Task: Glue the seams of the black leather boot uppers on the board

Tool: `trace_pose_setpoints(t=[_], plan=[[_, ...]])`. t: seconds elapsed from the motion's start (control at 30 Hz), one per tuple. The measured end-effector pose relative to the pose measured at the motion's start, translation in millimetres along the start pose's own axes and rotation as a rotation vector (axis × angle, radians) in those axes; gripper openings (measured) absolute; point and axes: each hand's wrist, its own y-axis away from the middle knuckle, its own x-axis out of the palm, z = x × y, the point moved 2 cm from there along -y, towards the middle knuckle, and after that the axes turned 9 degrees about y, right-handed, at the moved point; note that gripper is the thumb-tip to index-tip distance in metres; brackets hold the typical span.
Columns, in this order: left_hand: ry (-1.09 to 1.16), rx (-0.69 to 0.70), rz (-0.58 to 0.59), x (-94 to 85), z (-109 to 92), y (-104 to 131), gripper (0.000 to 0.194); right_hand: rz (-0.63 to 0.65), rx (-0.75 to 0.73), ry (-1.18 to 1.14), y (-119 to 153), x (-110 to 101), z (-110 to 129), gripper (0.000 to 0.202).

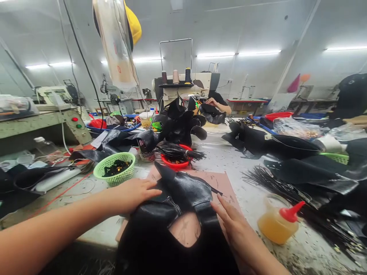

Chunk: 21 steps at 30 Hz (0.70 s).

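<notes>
A black leather piece (192, 189) with a zipper along its upper edge lies on a pink board (229, 187) in front of me. Its dark lower part spreads toward the bottom of the view, around an opening that shows the board. My left hand (134, 194) rests on the left side of the leather, fingers extended and slightly apart. At the right edge of the piece, my right hand (233, 223) touches it with its fingers stretched out. Neither hand is closed around anything.
A green basket (114, 177) and a red basket (176, 164) stand behind the board. At right are a glue bottle (278, 225), bundled black cords (269, 185) and black leather pieces (309, 175). Across the table a person (219, 103) works beside a sewing machine (186, 89).
</notes>
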Motion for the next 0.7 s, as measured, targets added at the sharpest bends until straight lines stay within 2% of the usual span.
trace_pose_setpoints(t=[0.07,0.13,0.2,0.3,0.4,0.47,0.57,0.63,0.7], plan=[[0.044,-0.224,-0.050,0.9,-1,17,0.052,0.098,-0.008,-0.036,-12,15,-9,0.064],[0.161,-0.453,-0.099,9.1,-6,33,0.045,0.179,-0.021,-0.052,-25,25,-13,0.062],[0.336,-0.570,-0.133,24.7,-15,47,0.051,0.233,-0.050,-0.027,-36,29,-11,0.059],[0.500,-0.474,-0.125,48.8,-28,53,0.072,0.239,-0.114,0.064,-42,20,2,0.050],[0.308,-0.342,-0.150,50.5,-28,42,0.078,0.242,-0.156,0.215,-37,0,30,0.034],[0.082,-0.292,-0.189,36.4,-21,27,0.073,0.305,-0.189,0.284,-30,-14,57,0.029],[-0.191,-0.234,-0.211,5.4,-14,-3,0.065,0.456,-0.230,0.293,-24,-27,103,0.030],[-0.285,-0.188,-0.251,-14.5,-20,-28,0.062,0.527,-0.220,0.280,-28,-26,130,0.034],[-0.282,-0.102,-0.306,-27.9,-38,-54,0.054,0.560,-0.188,0.242,-38,-18,151,0.046]])
